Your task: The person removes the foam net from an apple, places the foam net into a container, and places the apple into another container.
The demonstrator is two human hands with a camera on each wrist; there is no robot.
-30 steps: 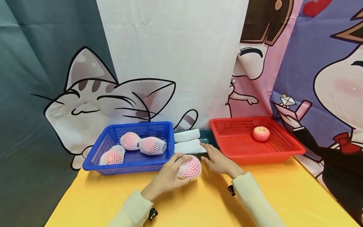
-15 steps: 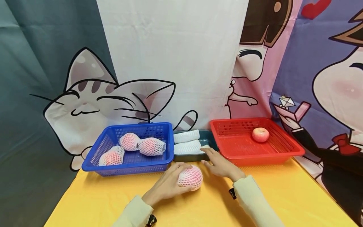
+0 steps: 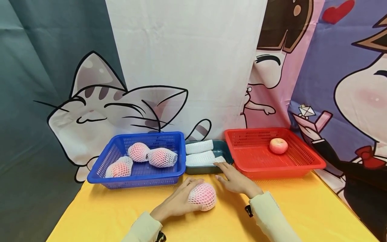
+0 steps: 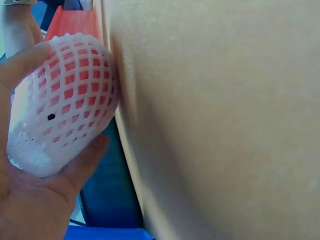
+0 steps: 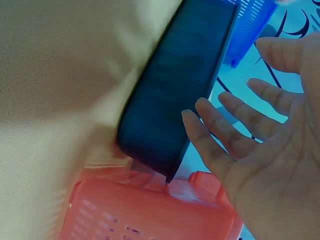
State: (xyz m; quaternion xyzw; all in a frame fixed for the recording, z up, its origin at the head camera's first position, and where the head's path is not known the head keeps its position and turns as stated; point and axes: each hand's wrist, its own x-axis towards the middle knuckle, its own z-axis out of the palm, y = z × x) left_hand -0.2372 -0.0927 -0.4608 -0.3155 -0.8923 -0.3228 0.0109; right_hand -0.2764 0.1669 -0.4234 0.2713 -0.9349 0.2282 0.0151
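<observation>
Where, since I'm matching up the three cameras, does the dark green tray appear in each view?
Head: the dark green tray is just below centre, between the blue basket and the red basket.
Left wrist: dark green tray at lower left, partly behind the left hand.
Right wrist: dark green tray, upper middle.
Shared landmark: red basket, right in head, upper left in left wrist, bottom in right wrist.

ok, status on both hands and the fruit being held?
Left hand grips netted fruit. Right hand empty, fingers near dark green tray. Nothing visibly in the fruit's way.
</observation>
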